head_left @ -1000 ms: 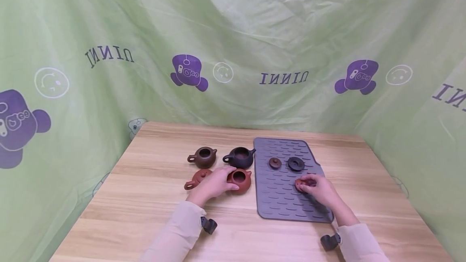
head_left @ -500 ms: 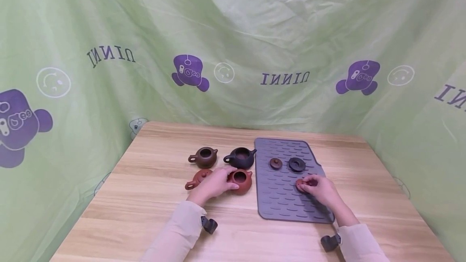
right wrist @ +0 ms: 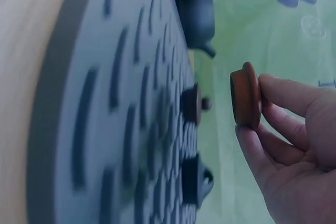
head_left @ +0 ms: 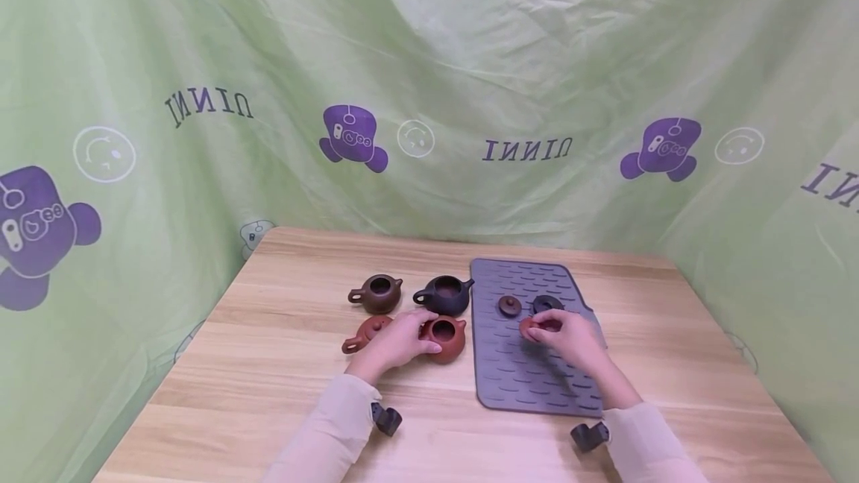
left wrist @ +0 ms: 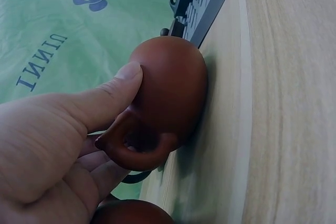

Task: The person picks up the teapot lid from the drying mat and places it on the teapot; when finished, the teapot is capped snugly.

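Note:
My left hand (head_left: 396, 341) grips a reddish-brown teapot (head_left: 453, 349) from its handle side. In the left wrist view the thumb presses the body of this teapot (left wrist: 170, 85), above its looped handle; its top stands uncovered in the head view. My right hand (head_left: 579, 338) pinches a matching red lid (head_left: 527, 328) between thumb and fingers. Seen from the right wrist, that lid (right wrist: 245, 97) is held above the grey mat (right wrist: 118, 129), apart from it. A brown lid (head_left: 509, 306) and a black lid (head_left: 546, 304) lie on the mat close by.
Behind the held teapot stand a brown teapot (head_left: 379, 294) and a black teapot (head_left: 446, 297), both without lids. Another red teapot (head_left: 369, 332), lid on, is partly hidden by the left hand. The wooden table (head_left: 268, 393) extends around them, with a green curtain (head_left: 429, 43) behind.
My right hand has lifted the red lid off the mat and carried it left, towards the teapots. The left hand keeps its hold on the red teapot.

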The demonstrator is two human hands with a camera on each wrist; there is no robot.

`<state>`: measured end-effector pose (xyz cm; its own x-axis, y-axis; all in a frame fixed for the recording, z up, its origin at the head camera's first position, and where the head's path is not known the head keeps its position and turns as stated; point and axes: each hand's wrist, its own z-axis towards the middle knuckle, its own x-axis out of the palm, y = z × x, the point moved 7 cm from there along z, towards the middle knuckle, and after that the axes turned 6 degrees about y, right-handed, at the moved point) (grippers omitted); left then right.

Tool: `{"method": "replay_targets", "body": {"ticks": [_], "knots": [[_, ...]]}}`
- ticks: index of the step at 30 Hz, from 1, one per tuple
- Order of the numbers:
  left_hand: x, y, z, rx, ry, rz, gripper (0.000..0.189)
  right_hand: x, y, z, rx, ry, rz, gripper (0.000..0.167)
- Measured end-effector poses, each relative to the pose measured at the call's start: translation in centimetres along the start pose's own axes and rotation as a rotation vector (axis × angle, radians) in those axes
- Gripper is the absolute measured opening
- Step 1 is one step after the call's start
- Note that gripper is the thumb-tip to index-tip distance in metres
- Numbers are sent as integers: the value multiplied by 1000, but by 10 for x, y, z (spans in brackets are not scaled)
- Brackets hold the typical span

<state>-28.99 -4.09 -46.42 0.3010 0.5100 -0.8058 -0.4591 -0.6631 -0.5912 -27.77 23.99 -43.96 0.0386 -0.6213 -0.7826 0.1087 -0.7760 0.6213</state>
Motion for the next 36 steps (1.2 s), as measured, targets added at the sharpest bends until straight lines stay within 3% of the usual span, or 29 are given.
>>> {"method": "replay_targets", "body": {"ticks": [12,21,36], "knots": [[1,2,0,-8,2,12,56,31,47,17,-47,36,107,15],[0,0,2,-1,-4,19,54,56,81,26,-131,64,188,16],[0,2,3,-12,2,31,51,86,109,30,-202,81,124,17]]}}
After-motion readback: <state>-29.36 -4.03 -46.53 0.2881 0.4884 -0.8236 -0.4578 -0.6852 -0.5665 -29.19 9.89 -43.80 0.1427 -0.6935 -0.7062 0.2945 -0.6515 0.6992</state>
